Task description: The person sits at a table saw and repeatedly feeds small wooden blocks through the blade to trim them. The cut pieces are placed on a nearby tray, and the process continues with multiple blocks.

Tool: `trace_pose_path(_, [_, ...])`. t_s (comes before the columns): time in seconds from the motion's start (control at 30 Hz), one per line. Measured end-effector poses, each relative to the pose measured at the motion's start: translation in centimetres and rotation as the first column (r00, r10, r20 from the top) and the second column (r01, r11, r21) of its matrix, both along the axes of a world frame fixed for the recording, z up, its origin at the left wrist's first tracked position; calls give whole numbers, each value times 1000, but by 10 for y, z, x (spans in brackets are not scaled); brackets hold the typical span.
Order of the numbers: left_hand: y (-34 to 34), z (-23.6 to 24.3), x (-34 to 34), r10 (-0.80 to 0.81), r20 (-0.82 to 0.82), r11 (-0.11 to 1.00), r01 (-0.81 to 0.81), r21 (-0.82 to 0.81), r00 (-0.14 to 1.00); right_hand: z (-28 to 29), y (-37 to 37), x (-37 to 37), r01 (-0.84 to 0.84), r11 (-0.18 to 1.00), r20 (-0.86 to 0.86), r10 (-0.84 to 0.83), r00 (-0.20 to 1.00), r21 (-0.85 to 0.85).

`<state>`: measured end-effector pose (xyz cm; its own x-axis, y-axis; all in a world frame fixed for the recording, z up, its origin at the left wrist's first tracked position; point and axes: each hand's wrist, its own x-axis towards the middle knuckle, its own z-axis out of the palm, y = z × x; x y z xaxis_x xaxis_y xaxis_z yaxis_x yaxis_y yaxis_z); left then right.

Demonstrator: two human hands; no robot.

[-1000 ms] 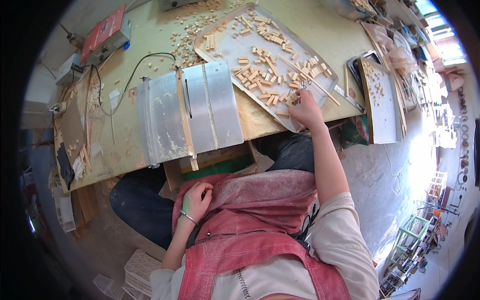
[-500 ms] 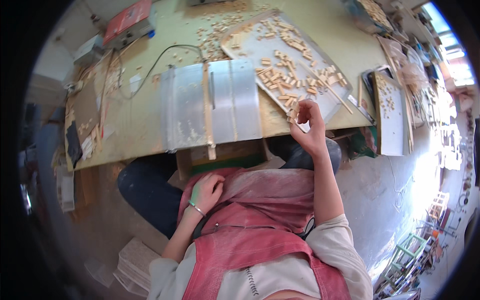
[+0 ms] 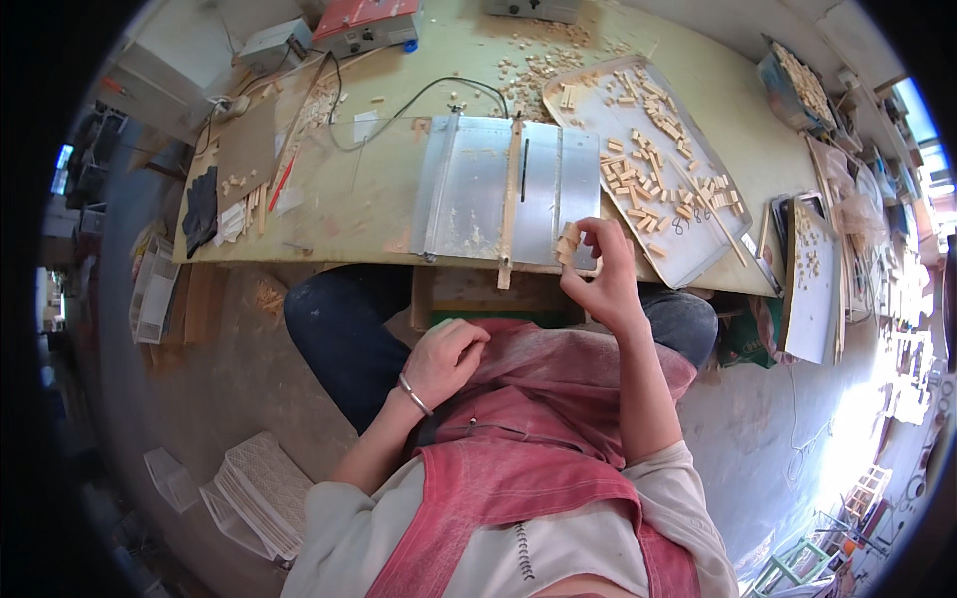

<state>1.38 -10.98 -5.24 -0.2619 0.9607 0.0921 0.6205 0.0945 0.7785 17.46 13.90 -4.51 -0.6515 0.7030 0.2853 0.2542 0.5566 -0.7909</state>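
Note:
My right hand [image 3: 598, 269] pinches a short stack of small wooden blocks [image 3: 568, 242] in front of the aluminium plate [image 3: 467, 179], which carries a dark slot and a lengthwise wooden strip [image 3: 509, 214]. Right of the plate, a pale metal tray [image 3: 688, 257] holds many scattered wooden pieces [image 3: 643, 174] and a thin stick [image 3: 728, 241]. My left hand [image 3: 444, 364], with a bangle at the wrist, rests on the red apron [image 3: 508, 473] over my lap, fingers curled; whether they hold anything is hidden.
The green worktop [image 3: 319, 219] has boxes [image 3: 364, 25] at the back, a looping cable, scattered chips and dark gloves [image 3: 199, 214] at left. A bin of pieces [image 3: 797, 85] and a board [image 3: 809, 289] stand at right. Stacked white crates [image 3: 254, 488] lie on the floor.
My right hand has lifted from the tray with blocks and moved toward the plate's front edge. My left hand stays on my lap. The view has shifted, showing more floor at left.

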Motion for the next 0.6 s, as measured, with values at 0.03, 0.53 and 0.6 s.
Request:
trace_pose_path(0.03, [5,9,0,0,5,999,0,36,1000,6,2,-6,-3,996,97,-6,995,92])
trace_pose_path(0.53, [99,17,-31,196,-181,967,-160,197,964,8,13,-30,-78,981,308,21,951,176])
trace_pose_path(0.6, [96,11,-39,208,-91,960,-185,212,974,6,10,-24,21,996,196,-37,980,84])
